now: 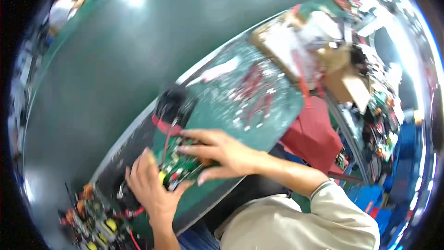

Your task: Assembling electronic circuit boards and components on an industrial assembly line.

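Note:
A green circuit board (187,163), crowded with small parts, lies on the bench between my two hands. My right hand (222,155) reaches over its far and right side, fingers stretched out and apart, with the fingertips over the parts. My left hand (150,185) is at the board's left end, fingers extended and thumb spread toward the board, beside a yellow part (162,177). Blur hides whether either hand presses on the board. A thin red wire (166,146) runs from the board toward a black rounded object (171,102) with a pinkish-red band (165,126).
Red wires (254,88) with light ends are spread on the green mat (210,111). Beyond them stand a shallow cardboard tray (277,48) and an open carton (344,76). Several circuit boards (99,224) are heaped at lower left. A red-covered seat (314,129) stands right.

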Tool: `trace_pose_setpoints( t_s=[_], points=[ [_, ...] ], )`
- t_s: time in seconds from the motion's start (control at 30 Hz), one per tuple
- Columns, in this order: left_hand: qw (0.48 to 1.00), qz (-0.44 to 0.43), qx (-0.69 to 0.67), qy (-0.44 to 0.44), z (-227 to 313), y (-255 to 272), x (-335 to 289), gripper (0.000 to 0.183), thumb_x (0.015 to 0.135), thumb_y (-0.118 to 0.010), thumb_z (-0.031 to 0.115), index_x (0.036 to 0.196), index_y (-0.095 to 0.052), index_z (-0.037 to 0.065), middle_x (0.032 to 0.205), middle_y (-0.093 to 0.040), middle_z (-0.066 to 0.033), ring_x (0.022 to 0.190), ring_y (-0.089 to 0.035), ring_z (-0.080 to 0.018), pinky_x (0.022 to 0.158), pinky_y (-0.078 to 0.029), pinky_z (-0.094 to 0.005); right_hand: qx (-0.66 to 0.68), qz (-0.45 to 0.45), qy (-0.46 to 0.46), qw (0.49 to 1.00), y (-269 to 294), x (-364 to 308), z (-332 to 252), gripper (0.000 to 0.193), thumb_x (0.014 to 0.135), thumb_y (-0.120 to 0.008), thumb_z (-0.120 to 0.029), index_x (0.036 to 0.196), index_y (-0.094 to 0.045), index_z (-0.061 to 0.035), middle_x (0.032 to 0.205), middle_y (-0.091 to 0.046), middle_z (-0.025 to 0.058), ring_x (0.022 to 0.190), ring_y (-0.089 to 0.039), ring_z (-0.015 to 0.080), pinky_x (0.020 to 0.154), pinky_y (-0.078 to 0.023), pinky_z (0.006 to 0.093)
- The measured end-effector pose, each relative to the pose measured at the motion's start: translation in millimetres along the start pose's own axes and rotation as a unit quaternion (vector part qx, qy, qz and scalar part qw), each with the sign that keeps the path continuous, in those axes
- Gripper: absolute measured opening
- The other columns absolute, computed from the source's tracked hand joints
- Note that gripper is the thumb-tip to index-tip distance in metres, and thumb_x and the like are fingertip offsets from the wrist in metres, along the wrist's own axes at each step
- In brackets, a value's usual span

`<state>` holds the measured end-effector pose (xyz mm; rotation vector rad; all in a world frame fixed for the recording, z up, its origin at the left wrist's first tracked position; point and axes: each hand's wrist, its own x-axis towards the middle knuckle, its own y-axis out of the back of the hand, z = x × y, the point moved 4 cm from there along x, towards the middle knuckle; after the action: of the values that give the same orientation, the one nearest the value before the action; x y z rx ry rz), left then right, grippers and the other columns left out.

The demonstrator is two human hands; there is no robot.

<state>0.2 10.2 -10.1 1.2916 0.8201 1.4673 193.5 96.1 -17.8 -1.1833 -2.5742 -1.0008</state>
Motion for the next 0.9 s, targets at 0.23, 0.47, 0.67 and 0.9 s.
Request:
trace_pose_setpoints(
  t_s=[0.23,0.47,0.67,0.9],
  points=[
    [1.0,-0.002,0.013,0.004,8.2,3.6,0.3,0.115,0.061,-0.077,0.067,0.147,-0.039,0.002,0.13,-0.054,-0.0173,0.121,-0.048,-0.038,0.106,-0.033,-0.0572,-0.428,0.182,-0.183,0.866,195.0,-94.0,-23.7,0.058,0.079,-0.055,0.009,0.134,-0.057,-0.0101,0.132,-0.057,0.0205,0.122,-0.057,0.0364,0.1,-0.048,0.0423],
    [0.973,0.083,-0.205,0.059,-12.1,12.6,11.1,0.101,0.068,-0.083,0.051,0.145,-0.043,-0.001,0.122,-0.064,-0.0172,0.117,-0.054,-0.0349,0.1,-0.043,-0.045,-0.474,0.011,-0.112,0.873,215.1,-116.7,48.8,0.039,0.081,-0.071,-0.008,0.12,-0.065,-0.0096,0.135,-0.056,0.0172,0.128,-0.052,0.0368,0.104,-0.044,0.0445],
    [0.976,0.131,-0.173,-0.034,-16.1,0.7,7.8,0.053,0.084,-0.072,0.01,0.133,-0.057,-0.001,0.113,-0.066,-0.0182,0.106,-0.061,-0.033,0.094,-0.048,-0.0429,-0.276,0.432,-0.182,0.839,253.2,-93.9,66.7,0.023,0.09,-0.072,-0.021,0.105,-0.07,-0.0031,0.1,-0.069,0.0155,0.092,-0.066,0.0284,0.081,-0.052,0.0372],
    [0.967,0.148,-0.208,-0.002,-19.9,1.3,8.0,0.044,0.086,-0.069,0.005,0.128,-0.059,-0.003,0.114,-0.065,-0.0174,0.105,-0.062,-0.0313,0.092,-0.049,-0.0417,-0.168,0.435,-0.192,0.863,253.3,-101.3,115.5,0.022,0.086,-0.071,-0.015,0.102,-0.071,0.0006,0.092,-0.072,0.0125,0.085,-0.068,0.0211,0.08,-0.053,0.0322]
  ],
)
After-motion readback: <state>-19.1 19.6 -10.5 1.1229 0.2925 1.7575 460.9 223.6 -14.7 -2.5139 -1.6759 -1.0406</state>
